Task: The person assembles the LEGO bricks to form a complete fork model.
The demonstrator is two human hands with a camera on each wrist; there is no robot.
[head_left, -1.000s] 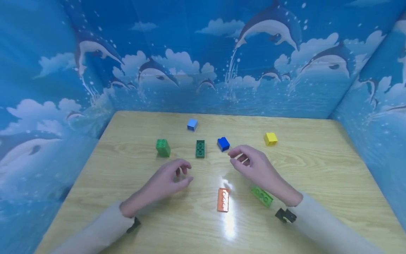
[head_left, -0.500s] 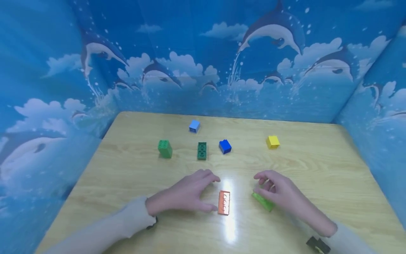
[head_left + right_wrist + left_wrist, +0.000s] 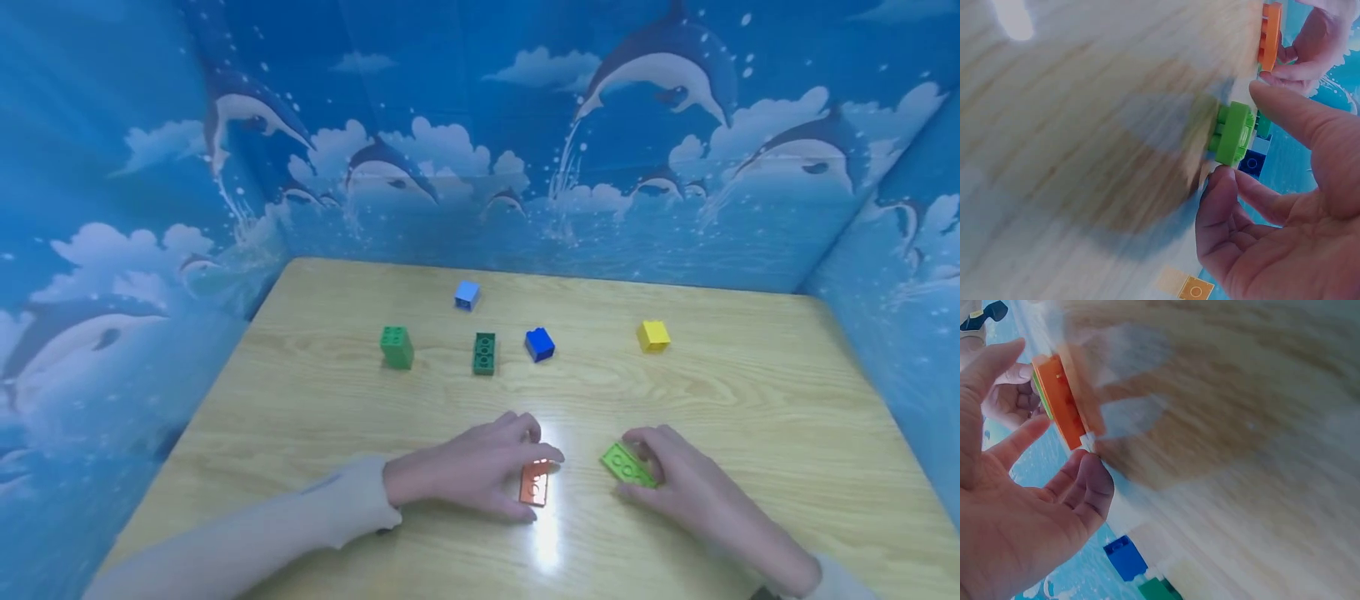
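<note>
In the head view, an orange toy building brick [image 3: 534, 490] lies hollow side up on the wooden table. My left hand [image 3: 476, 467] spreads over it, index finger crossing above its far end and thumb beside its near end. The left wrist view has the thumb apart from the orange brick [image 3: 1063, 403], with curled fingertips close to one end. To the right, a light green brick [image 3: 621, 463] also lies studs down. Thumb and fingers of my right hand [image 3: 697, 492] straddle it; in the right wrist view a gap separates the thumb from the light green brick [image 3: 1235, 134].
Farther back stand a tall green block [image 3: 397, 348], a dark green brick [image 3: 484, 354] with its hollow side up, a blue brick [image 3: 540, 344], a light blue brick [image 3: 467, 295] and a yellow brick [image 3: 653, 336]. A dolphin-print curtain [image 3: 450, 217] borders the table [image 3: 322, 408].
My left hand has moved right and nearer, over the orange brick. The right hand has drawn back from near the blue brick and come round the light green brick. Both bricks lie about where they were.
</note>
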